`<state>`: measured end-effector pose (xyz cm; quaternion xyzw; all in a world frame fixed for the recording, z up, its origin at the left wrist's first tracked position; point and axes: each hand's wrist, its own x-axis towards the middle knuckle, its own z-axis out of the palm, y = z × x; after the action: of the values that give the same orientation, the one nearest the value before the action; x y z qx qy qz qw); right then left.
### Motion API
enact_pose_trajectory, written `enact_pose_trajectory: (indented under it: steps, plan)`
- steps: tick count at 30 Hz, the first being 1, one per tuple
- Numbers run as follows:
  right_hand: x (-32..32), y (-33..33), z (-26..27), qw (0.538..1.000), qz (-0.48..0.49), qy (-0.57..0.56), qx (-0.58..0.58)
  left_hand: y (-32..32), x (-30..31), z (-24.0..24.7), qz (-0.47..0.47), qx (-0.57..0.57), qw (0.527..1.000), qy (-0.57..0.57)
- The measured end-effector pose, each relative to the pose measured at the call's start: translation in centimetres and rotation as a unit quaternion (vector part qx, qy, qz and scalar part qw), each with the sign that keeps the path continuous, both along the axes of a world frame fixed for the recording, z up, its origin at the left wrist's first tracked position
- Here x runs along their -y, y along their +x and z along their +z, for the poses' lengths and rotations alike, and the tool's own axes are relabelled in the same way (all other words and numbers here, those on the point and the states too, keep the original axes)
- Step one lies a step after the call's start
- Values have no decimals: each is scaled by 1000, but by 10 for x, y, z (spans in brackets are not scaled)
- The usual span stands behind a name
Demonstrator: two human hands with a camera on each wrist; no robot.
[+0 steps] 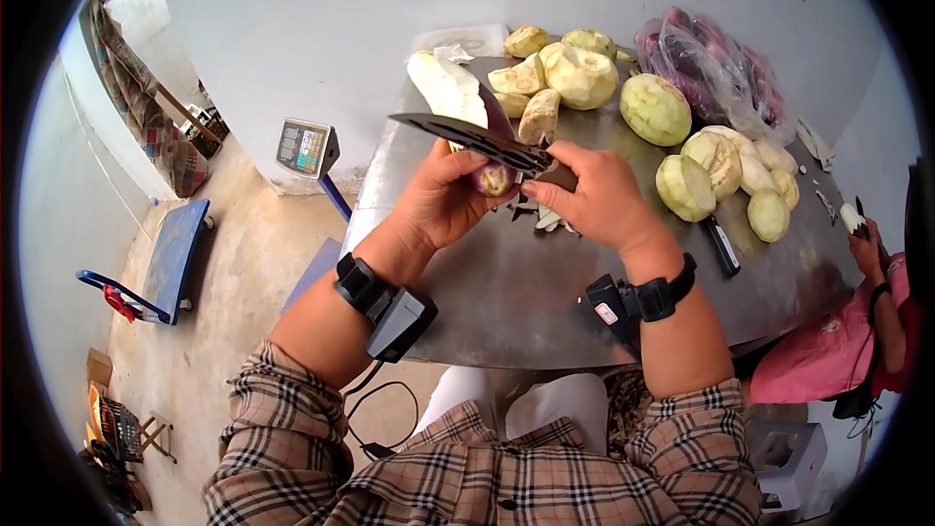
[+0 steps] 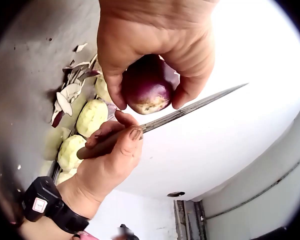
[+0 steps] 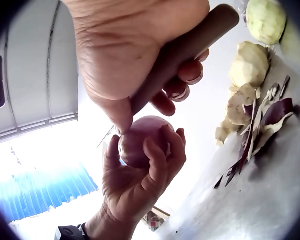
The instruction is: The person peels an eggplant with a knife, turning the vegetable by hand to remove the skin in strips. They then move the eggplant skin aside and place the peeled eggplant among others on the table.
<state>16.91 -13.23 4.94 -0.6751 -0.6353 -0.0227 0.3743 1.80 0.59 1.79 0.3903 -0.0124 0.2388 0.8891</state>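
Note:
A long eggplant (image 1: pixel 495 178), purple at its near end and pale and peeled at its far end, is gripped in my left hand (image 1: pixel 440 197). In the left wrist view the eggplant's purple end (image 2: pixel 149 86) sits between thumb and fingers. My right hand (image 1: pixel 606 197) grips the handle of a large knife (image 1: pixel 467 134), whose blade lies across above the eggplant, pointing left. The right wrist view shows the brown handle (image 3: pixel 182 50) inside the curled fingers, close to the eggplant (image 3: pixel 142 140). Whether the blade touches the skin, I cannot tell.
Several peeled eggplants (image 1: pixel 654 109) lie on the metal table (image 1: pixel 487 302), with a plastic bag of purple eggplants (image 1: pixel 716 63) behind. Peelings (image 1: pixel 547 220) and a black-handled knife (image 1: pixel 722 245) are nearby. A person in pink (image 1: pixel 828 331) works at right. A scale (image 1: pixel 305 148) stands left.

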Motion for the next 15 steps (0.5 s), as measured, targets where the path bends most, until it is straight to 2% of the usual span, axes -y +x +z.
enact_pose_trajectory:
  steps: [7,10,13,15]
  plan:
    - [1,-3,2,999,2,-37,31,5,-9,-8,-1,-19,997,69]
    - [1,-3,3,997,35,-69,-5,5,3,2,31,-15,998,58]
    - [3,-4,8,993,43,-103,-33,3,1,4,17,-18,996,86]
    - [3,-3,7,993,48,-88,-55,4,1,4,21,-12,995,100]
